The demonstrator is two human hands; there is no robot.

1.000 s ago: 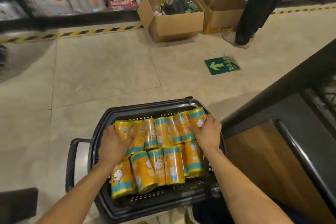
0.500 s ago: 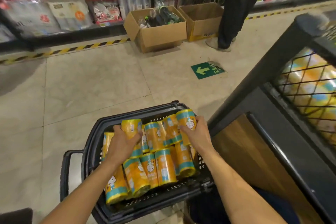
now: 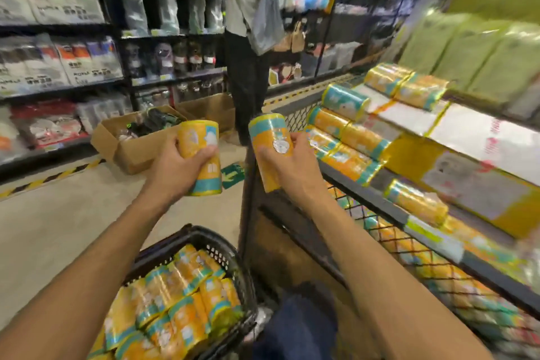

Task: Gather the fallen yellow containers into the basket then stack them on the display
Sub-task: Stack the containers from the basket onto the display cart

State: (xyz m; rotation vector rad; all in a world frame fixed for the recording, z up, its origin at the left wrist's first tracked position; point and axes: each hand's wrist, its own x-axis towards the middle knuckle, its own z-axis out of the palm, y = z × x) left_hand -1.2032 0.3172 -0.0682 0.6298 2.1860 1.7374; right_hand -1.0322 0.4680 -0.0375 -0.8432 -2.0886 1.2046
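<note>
My left hand (image 3: 175,166) grips one yellow container (image 3: 201,152) with teal bands, held upright in the air. My right hand (image 3: 292,166) grips a second yellow container (image 3: 270,140), tilted slightly, next to the left end of the display (image 3: 438,204). Below my arms the black basket (image 3: 222,245) sits on the floor, holding several more yellow containers (image 3: 175,301) lying on their sides. On the display at the right, several of the same containers (image 3: 350,137) lie stacked in rows.
A person in dark trousers (image 3: 248,73) stands in the aisle straight ahead. Two open cardboard boxes (image 3: 137,140) sit on the floor by dark shelving (image 3: 58,67) full of packaged goods. A black mesh panel (image 3: 409,254) fronts the display's lower tier.
Both hands have lifted a container each out of the basket and raised them to display height. The camera has tilted up, bringing the display and shelves into view.
</note>
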